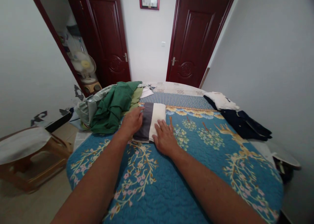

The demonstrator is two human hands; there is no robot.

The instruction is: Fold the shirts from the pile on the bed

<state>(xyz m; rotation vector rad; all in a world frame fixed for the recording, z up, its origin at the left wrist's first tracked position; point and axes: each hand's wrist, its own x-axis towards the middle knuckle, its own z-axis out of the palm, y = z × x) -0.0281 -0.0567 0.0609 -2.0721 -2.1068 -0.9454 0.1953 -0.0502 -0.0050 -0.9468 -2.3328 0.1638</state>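
A folded grey and cream cloth [151, 117] lies on a blue quilted bedspread [196, 158] with flower and tree patterns. My left hand [132, 120] rests flat on the cloth's left grey side, fingers stretched out. My right hand [165, 138] lies flat on its near right corner, fingers apart. Neither hand grips anything. Just left of my left hand sits a heap of green and grey clothes [108, 108].
A white garment [222, 100] and a dark navy one [245, 124] lie at the bed's right side by the wall. A wooden stool [29, 158] stands on the floor at left. Two dark red doors [193, 37] and a fan [84, 67] are behind the bed.
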